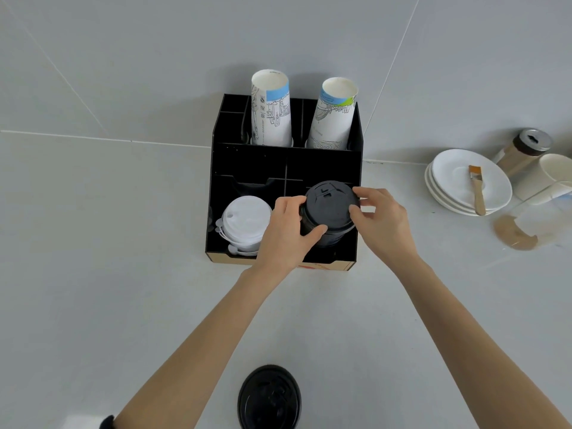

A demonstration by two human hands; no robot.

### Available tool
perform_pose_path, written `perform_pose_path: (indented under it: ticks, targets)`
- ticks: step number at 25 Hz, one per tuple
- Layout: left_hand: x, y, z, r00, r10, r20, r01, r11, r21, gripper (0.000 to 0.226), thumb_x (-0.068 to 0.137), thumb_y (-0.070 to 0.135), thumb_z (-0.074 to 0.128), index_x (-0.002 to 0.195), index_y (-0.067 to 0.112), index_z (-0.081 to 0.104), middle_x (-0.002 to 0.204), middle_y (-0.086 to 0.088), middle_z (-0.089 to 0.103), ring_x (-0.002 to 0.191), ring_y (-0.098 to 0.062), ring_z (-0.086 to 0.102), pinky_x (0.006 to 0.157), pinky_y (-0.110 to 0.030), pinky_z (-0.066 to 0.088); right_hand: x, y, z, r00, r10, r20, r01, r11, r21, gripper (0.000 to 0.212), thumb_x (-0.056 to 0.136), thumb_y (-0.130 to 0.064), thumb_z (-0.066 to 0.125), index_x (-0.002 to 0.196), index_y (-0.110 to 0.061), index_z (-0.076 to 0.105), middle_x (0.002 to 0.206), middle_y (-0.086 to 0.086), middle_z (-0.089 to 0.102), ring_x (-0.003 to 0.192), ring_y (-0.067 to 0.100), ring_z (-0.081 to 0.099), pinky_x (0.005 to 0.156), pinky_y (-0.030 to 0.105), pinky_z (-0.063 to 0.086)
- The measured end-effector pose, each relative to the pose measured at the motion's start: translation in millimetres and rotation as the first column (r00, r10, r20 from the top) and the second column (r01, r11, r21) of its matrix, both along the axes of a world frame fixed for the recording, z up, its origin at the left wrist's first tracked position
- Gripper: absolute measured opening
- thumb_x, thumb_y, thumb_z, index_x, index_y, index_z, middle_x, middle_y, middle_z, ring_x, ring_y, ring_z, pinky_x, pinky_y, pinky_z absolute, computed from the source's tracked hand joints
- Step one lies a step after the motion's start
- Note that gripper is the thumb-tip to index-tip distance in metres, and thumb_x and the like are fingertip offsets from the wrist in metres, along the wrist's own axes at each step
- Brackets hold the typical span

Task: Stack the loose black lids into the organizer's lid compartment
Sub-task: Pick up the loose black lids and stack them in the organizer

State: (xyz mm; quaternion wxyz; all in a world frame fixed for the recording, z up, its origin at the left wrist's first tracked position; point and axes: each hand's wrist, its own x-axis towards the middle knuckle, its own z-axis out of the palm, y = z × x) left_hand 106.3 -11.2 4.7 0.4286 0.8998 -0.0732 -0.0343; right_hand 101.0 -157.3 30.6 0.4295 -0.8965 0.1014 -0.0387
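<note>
A stack of black lids (328, 209) stands in the front right compartment of the black organizer (247, 162). My left hand (286, 233) grips the stack's left side, thumb on its front. My right hand (382, 221) holds the top lid's right rim with fingertips. One loose black lid (269, 397) lies flat on the counter near the bottom edge, between my forearms. A stack of white lids (244, 222) fills the front left compartment.
Two stacks of printed paper cups (272, 109) (334, 116) stand in the organizer's back compartments. To the right are stacked white saucers (445, 187) with a small brush (476, 188), a brown jar (523, 150) and a white cup (554, 178). A wall rises behind.
</note>
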Motion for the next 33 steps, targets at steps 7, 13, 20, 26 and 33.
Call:
perform_pose_path:
  ticks: [7, 13, 20, 26, 33]
  targets:
    - [9, -6, -11, 1.000, 0.025, -0.008, -0.024, 1.000, 0.013, 0.055, 0.079, 0.023, 0.064, 0.126, 0.010, 0.037, 0.129, -0.012, 0.039, 0.112, -0.024, 0.048, 0.088, -0.026, 0.040, 12, -1, -22, 1.000, 0.020, -0.024, -0.022, 0.998, -0.064, 0.038, 0.087, -0.013, 0.051, 0.124, -0.008, 0.047, 0.125, 0.011, 0.048, 0.109, 0.026, 0.051, 0.089, 0.026, 0.041]
    - [9, -3, -15, 1.000, 0.023, 0.013, -0.023, 1.000, 0.005, 0.056, 0.079, 0.023, 0.064, 0.127, 0.010, 0.037, 0.129, -0.012, 0.040, 0.110, -0.022, 0.049, 0.081, -0.011, 0.032, 12, 1, -27, 1.000, 0.030, -0.005, -0.030, 0.997, -0.074, 0.039, 0.086, -0.015, 0.053, 0.125, -0.009, 0.046, 0.121, 0.011, 0.048, 0.106, 0.026, 0.052, 0.088, 0.025, 0.041]
    - [8, -1, -14, 0.999, 0.031, -0.031, -0.031, 0.999, -0.005, 0.052, 0.082, 0.024, 0.060, 0.127, 0.011, 0.037, 0.130, -0.010, 0.043, 0.109, -0.018, 0.050, 0.084, -0.021, 0.039, 12, 2, -25, 0.998, 0.058, -0.008, -0.059, 0.994, -0.096, 0.041, 0.086, -0.015, 0.054, 0.125, -0.008, 0.045, 0.124, 0.013, 0.046, 0.113, 0.028, 0.048, 0.100, 0.037, 0.044]
    - [7, -1, -14, 0.999, 0.028, -0.027, -0.028, 1.000, 0.009, 0.052, 0.082, 0.024, 0.060, 0.127, 0.011, 0.037, 0.131, -0.009, 0.041, 0.110, -0.019, 0.051, 0.082, -0.021, 0.038, 9, 1, -28, 0.998, 0.055, -0.025, -0.057, 0.995, -0.085, 0.041, 0.087, -0.016, 0.052, 0.127, -0.008, 0.044, 0.125, 0.013, 0.047, 0.114, 0.029, 0.048, 0.101, 0.039, 0.043]
    - [5, -2, -14, 0.999, 0.029, -0.020, -0.028, 0.999, 0.026, 0.051, 0.082, 0.024, 0.061, 0.126, 0.012, 0.037, 0.129, -0.008, 0.042, 0.109, -0.021, 0.052, 0.081, -0.025, 0.039, -2, 7, -32, 1.000, -0.001, 0.014, 0.002, 0.999, -0.050, 0.040, 0.089, -0.014, 0.050, 0.128, -0.008, 0.042, 0.126, 0.013, 0.047, 0.110, 0.030, 0.051, 0.097, 0.039, 0.047]
